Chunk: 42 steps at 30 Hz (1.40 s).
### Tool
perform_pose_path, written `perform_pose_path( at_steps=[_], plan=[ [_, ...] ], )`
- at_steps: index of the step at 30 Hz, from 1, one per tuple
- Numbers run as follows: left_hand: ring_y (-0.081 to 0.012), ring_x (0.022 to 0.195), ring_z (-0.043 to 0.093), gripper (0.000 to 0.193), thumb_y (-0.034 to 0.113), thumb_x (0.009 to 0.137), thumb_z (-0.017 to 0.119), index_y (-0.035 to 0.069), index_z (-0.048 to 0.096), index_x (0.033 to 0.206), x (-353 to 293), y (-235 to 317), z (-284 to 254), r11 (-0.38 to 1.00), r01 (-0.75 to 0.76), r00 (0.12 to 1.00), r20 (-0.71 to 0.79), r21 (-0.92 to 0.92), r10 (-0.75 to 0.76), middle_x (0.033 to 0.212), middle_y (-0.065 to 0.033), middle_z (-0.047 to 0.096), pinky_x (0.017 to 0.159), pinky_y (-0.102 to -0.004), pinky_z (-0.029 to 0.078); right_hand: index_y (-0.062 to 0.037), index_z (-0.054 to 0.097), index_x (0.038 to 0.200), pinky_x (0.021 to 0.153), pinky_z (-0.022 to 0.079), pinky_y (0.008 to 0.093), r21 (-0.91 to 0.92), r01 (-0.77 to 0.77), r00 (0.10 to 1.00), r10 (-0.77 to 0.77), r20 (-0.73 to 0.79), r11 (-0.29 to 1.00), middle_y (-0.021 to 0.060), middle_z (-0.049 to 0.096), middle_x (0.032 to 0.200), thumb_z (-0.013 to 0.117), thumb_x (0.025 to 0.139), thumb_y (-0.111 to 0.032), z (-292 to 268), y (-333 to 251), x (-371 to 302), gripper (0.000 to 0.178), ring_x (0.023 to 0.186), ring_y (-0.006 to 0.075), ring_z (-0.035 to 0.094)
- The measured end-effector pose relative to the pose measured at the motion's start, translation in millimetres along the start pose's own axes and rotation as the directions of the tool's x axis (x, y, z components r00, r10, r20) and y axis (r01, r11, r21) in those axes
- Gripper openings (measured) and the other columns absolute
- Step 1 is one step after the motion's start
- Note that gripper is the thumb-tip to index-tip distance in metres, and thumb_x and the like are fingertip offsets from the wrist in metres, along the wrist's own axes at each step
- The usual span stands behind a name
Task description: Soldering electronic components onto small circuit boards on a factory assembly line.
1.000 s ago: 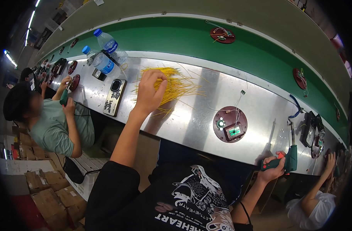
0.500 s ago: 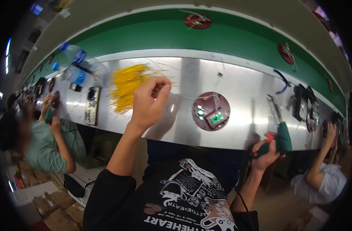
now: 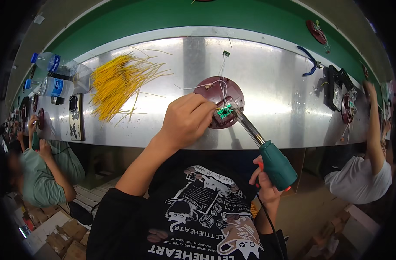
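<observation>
A round maroon housing (image 3: 237, 92) lies on the metal bench in front of me, with thin white wires and a small green circuit board (image 3: 224, 112) on it. At the board's left edge the fingers of my left hand (image 3: 185, 118) are pinched on a thin yellow wire (image 3: 217, 108), mostly hidden by the fingers. My right hand (image 3: 267, 186) grips a green soldering gun (image 3: 278, 167) with a red trigger. Its metal barrel slants up-left, and the tip is at the board's right side, close to my left fingertips; whether it touches cannot be made out.
Left of the housing lies a pile of yellow wires (image 3: 115, 84). Further left are a phone (image 3: 76, 117) and two plastic bottles (image 3: 57, 86). A tiny green board (image 3: 226, 53) sits beyond the housing. Blue-handled pliers (image 3: 309, 60) and a black case (image 3: 333, 89) lie right. Co-workers sit on both sides.
My left hand has moved from beside the yellow pile to the circuit board. The soldering gun has swung left from the bench edge to the board. The whole view has shifted.
</observation>
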<state>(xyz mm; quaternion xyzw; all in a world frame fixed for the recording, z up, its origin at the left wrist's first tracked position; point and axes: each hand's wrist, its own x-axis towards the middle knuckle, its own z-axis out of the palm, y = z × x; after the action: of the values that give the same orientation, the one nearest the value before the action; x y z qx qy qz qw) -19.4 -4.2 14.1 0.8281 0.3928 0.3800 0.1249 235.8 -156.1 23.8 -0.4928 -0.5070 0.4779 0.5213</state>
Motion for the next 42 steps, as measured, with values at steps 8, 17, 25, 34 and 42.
perform_pose_path(
  at_steps=[8, 17, 25, 34, 42],
  plan=[
    [-0.0262, 0.067, 0.061, 0.018, -0.001, 0.074, 0.073, 0.0, 0.069, 0.091, -3.6, -2.4, 6.0, 0.999, -0.047, 0.997, -0.058, -0.027, 0.045, 0.08, -0.009, 0.061, 0.058, -0.0358, 0.051, 0.0092, 0.055, 0.126, 0.049, 0.046, 0.026, -0.026, -0.02, 0.997, 0.022, 0.08, 0.999, 0.0226, 0.062, 0.11, 0.059, 0.094, -0.011, 3.8, -0.2, 4.7, 0.038, 0.053, 0.0176, 0.058],
    [-0.0272, 0.067, 0.063, 0.021, -0.005, 0.074, 0.073, -0.004, 0.07, 0.095, -0.8, -1.7, 3.5, 0.996, -0.081, 0.997, -0.013, -0.04, 0.08, 0.08, -0.0128, 0.064, 0.058, -0.0357, 0.052, 0.0098, 0.052, 0.129, 0.05, 0.048, 0.027, -0.035, -0.038, 0.996, 0.041, 0.077, 0.999, 0.0216, 0.061, 0.108, 0.058, 0.094, -0.01, 3.3, -3.0, 4.4, 0.041, 0.056, 0.0176, 0.058],
    [-0.0263, 0.068, 0.064, 0.025, -0.007, 0.071, 0.073, -0.004, 0.071, 0.096, -4.4, -2.3, 6.7, 0.994, -0.103, 0.993, -0.067, -0.033, 0.1, 0.082, -0.0124, 0.065, 0.059, -0.0344, 0.052, 0.0102, 0.049, 0.131, 0.05, 0.048, 0.0274, -0.055, -0.049, 0.995, 0.053, 0.081, 0.997, 0.022, 0.06, 0.107, 0.058, 0.094, -0.01, 1.4, -2.6, 2.4, 0.043, 0.057, 0.0177, 0.058],
    [-0.0252, 0.068, 0.064, 0.025, -0.006, 0.07, 0.074, -0.002, 0.071, 0.094, -5.3, -4.6, 8.7, 0.994, -0.101, 0.991, -0.092, -0.035, 0.097, 0.081, -0.0116, 0.065, 0.059, -0.0339, 0.053, 0.0099, 0.048, 0.133, 0.049, 0.049, 0.0279, -0.02, -0.08, 0.995, 0.081, 0.051, 0.997, 0.0211, 0.059, 0.103, 0.058, 0.095, -0.01, 6.4, -7.4, 4.9, 0.045, 0.057, 0.0184, 0.057],
    [-0.0265, 0.073, 0.062, 0.026, -0.004, 0.068, 0.074, -0.002, 0.068, 0.093, -6.6, -5.2, 9.8, 0.994, -0.1, 0.992, -0.083, -0.043, 0.096, 0.084, -0.0102, 0.06, 0.061, -0.0361, 0.052, 0.0097, 0.048, 0.133, 0.049, 0.049, 0.0277, 0.0, -0.092, 0.995, 0.092, 0.045, 0.996, 0.0214, 0.058, 0.102, 0.059, 0.093, -0.008, 5.6, -8.3, 5.3, 0.045, 0.058, 0.0189, 0.056]
  ],
)
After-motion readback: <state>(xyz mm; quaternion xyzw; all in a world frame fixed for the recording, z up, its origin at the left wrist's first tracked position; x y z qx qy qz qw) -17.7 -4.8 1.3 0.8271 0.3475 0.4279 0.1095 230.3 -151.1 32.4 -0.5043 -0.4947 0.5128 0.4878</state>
